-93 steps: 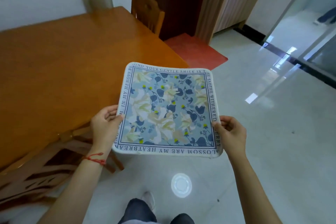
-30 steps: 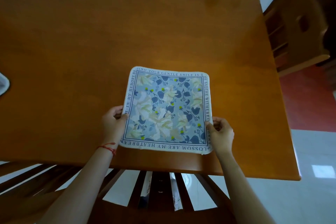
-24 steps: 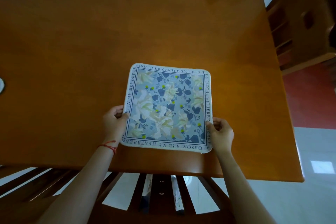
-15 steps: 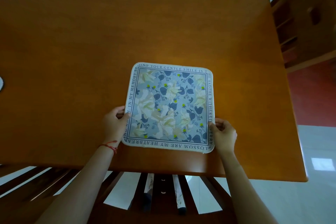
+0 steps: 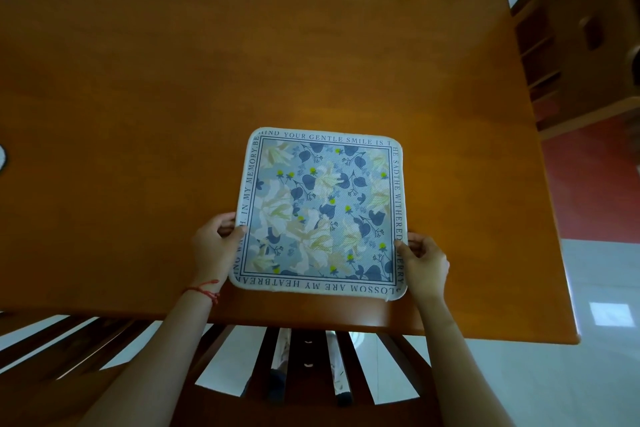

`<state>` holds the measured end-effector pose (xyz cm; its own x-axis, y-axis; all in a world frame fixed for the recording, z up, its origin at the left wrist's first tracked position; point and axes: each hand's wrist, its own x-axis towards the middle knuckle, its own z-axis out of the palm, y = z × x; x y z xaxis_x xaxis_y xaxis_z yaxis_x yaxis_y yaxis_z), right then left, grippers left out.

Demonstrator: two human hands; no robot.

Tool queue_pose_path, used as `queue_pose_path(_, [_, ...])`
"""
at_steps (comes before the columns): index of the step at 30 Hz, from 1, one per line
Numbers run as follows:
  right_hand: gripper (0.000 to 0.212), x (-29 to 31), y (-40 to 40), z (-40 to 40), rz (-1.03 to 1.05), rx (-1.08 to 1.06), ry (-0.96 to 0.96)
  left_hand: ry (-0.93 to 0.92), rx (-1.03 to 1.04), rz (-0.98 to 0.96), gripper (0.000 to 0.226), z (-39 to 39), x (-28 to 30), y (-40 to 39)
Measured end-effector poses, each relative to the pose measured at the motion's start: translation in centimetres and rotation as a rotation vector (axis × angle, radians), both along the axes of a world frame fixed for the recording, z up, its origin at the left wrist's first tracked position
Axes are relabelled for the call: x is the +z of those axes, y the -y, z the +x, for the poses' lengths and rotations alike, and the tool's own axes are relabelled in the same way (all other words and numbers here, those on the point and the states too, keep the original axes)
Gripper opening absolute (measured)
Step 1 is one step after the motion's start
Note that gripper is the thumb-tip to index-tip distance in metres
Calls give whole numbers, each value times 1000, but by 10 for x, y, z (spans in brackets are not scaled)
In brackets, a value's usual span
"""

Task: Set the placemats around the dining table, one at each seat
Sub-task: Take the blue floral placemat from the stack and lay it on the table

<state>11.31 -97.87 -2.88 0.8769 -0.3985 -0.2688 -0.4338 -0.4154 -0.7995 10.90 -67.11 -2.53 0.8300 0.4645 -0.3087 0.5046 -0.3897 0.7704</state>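
Note:
A square placemat (image 5: 320,213) with blue and cream flowers and a lettered white border lies over the near part of the orange wooden dining table (image 5: 173,80). My left hand (image 5: 214,246) pinches its left edge, thumb on top. My right hand (image 5: 422,263) pinches its right edge the same way. The mat's near edge sits just inside the table's front edge, in line with a slatted wooden chair back (image 5: 304,367) below me.
A second wooden chair (image 5: 585,42) stands at the table's right end, beside a red floor mat (image 5: 595,184). A sliver of another white-edged object (image 5: 2,159) shows at the left frame edge. White tiled floor (image 5: 554,385) lies to the lower right.
I turned from the open floor to face the table over the chair. The placemat, held by both hands throughout, came down over the table near the front edge.

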Motion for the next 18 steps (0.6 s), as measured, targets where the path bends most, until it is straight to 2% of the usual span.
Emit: queue_pose_path(18, [9, 9, 0, 2, 7, 22, -58, 7, -6, 13, 26, 0, 0, 1])
